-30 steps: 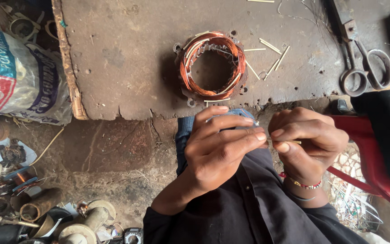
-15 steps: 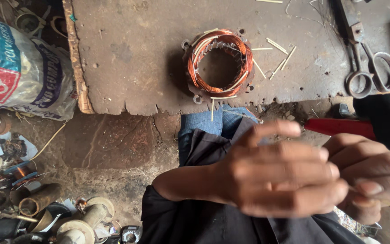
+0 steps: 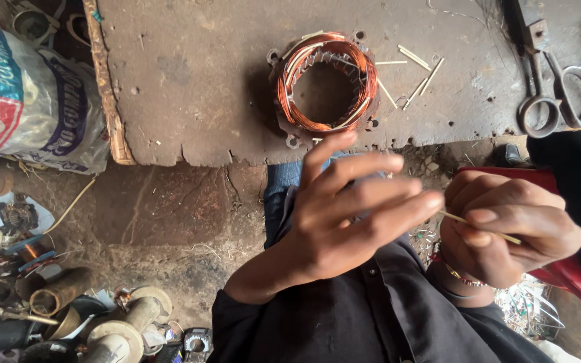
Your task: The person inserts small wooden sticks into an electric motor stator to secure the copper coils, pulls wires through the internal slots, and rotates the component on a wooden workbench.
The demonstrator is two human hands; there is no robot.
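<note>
My left hand (image 3: pixel 344 215) is raised in front of me with its fingers spread; its fingertips touch the end of a thin pale stick (image 3: pixel 479 227). My right hand (image 3: pixel 506 228) is closed around that stick, pinching it between thumb and fingers. Beyond both hands, a round motor stator wound with copper wire (image 3: pixel 324 84) lies on a worn wooden board (image 3: pixel 203 81). Several more thin pale sticks (image 3: pixel 415 67) lie on the board to the right of the stator.
Large metal scissors (image 3: pixel 559 94) rest on the board at the far right. A printed sack (image 3: pixel 21 101) sits left of the board. Spools, tubes and metal parts (image 3: pixel 68 309) clutter the dirt floor at lower left. A red object (image 3: pixel 573 275) lies at my right.
Both hands have dropped and parted a little; the left fingers have opened and spread, and the thin stick in the right hand has come into sight. The view has shifted slightly.
</note>
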